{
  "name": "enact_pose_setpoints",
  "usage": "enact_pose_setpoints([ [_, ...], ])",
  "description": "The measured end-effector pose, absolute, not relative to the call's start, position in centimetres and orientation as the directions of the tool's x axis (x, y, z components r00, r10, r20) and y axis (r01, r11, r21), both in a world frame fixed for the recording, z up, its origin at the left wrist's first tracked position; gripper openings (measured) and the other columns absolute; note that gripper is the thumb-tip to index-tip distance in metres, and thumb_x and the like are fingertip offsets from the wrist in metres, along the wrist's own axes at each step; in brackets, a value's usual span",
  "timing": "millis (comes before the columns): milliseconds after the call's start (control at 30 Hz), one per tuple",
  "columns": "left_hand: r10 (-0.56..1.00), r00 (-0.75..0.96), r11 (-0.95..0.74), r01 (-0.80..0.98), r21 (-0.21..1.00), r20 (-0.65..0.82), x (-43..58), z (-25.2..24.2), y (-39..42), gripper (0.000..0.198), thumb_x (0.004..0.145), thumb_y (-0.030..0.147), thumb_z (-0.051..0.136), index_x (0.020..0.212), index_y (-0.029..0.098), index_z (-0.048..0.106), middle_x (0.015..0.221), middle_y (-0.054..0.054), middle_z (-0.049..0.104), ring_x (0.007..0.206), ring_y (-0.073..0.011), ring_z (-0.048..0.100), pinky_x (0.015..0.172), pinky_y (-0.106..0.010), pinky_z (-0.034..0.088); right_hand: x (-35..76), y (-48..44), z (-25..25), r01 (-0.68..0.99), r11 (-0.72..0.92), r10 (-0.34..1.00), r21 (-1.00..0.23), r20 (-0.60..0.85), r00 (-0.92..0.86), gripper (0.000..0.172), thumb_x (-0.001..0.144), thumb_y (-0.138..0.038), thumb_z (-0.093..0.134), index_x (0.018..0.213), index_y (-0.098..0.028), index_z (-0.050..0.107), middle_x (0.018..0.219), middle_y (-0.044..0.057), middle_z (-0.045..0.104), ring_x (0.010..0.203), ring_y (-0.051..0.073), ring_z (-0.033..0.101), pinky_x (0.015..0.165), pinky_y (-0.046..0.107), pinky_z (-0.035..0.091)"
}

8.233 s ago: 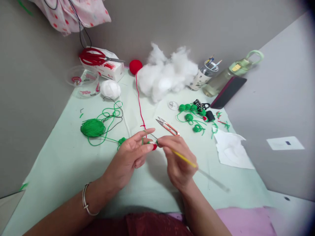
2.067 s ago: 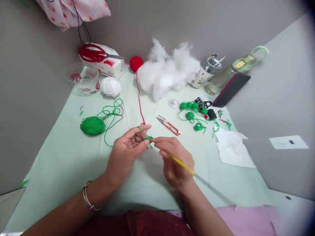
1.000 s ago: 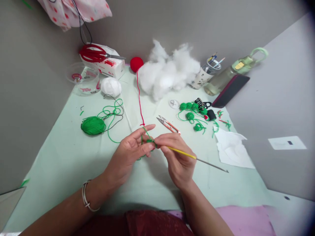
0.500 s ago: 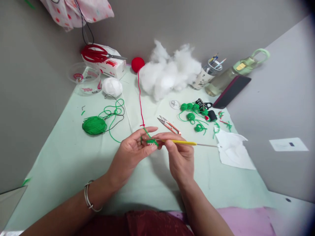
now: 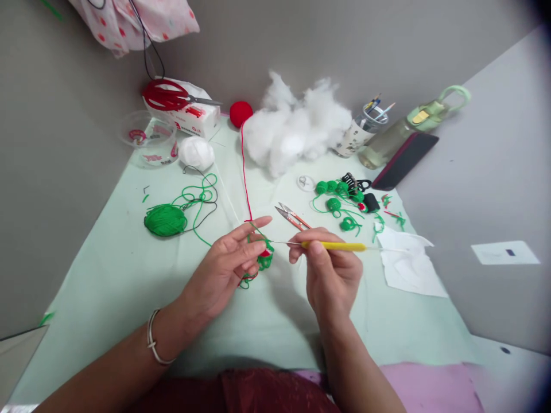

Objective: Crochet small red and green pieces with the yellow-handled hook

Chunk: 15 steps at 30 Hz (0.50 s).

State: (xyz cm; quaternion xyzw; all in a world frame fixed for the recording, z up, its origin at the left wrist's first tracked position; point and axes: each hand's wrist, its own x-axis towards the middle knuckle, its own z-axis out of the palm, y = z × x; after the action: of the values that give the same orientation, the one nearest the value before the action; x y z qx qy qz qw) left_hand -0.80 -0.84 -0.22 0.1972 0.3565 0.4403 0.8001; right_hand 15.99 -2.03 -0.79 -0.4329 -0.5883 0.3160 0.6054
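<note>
My left hand (image 5: 230,255) is closed on a small crochet piece (image 5: 266,260) of green yarn with a red and white patch, index finger stretched out. Green yarn runs over that finger, and loose red and green ends hang below the piece. In my right hand (image 5: 330,269) is a crochet hook (image 5: 340,246) with a yellow handle, held like a pen. Its thin metal tip points left and reaches the green stitches; whether a loop is on it is too small to tell. Thread snips (image 5: 290,215) lie just beyond my hands.
Left are a green yarn ball (image 5: 165,220), white yarn ball (image 5: 196,152), clear tub (image 5: 150,146) and red scissors (image 5: 172,94) on a box. Behind sit a red yarn ball (image 5: 241,114) and white stuffing (image 5: 293,132). Right are green crocheted balls (image 5: 333,205), a phone (image 5: 404,162) and a bottle (image 5: 390,140).
My right hand and the hook have moved right, away from my left hand. The crochet piece has turned, now showing its red patch and hanging ends.
</note>
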Motion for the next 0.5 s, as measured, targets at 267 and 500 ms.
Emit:
enact_pose_setpoints([
  [267,0.807,0.413,0.590,-0.574,0.567,-0.421,-0.57,0.02,-1.09,0.047,0.086,0.024,0.085,0.131,0.015,0.075,0.062,0.008,0.047,0.054,-0.0047,0.038,0.053,-0.017,0.038,15.73,-2.61,-0.96,0.388,0.516,0.822,-0.763,0.569,0.027,0.025,0.100,-0.016,0.064,0.113,-0.030,0.081,0.100,0.007,0.078,0.088,0.022,0.073,0.075,0.039,0.061],
  [500,0.883,0.283,0.470,-0.523,0.711,-0.375,-0.72,0.39,-0.83,0.047,0.081,0.019,0.086,0.127,0.023,0.077,0.082,0.003,0.065,0.059,-0.0063,0.049,0.052,-0.019,0.043,15.52,-1.72,-0.48,0.005,0.313,0.949,-0.950,0.313,0.044,0.016,0.101,-0.027,0.066,0.102,-0.027,0.082,0.096,0.006,0.079,0.075,0.018,0.069,0.063,0.033,0.057],
])
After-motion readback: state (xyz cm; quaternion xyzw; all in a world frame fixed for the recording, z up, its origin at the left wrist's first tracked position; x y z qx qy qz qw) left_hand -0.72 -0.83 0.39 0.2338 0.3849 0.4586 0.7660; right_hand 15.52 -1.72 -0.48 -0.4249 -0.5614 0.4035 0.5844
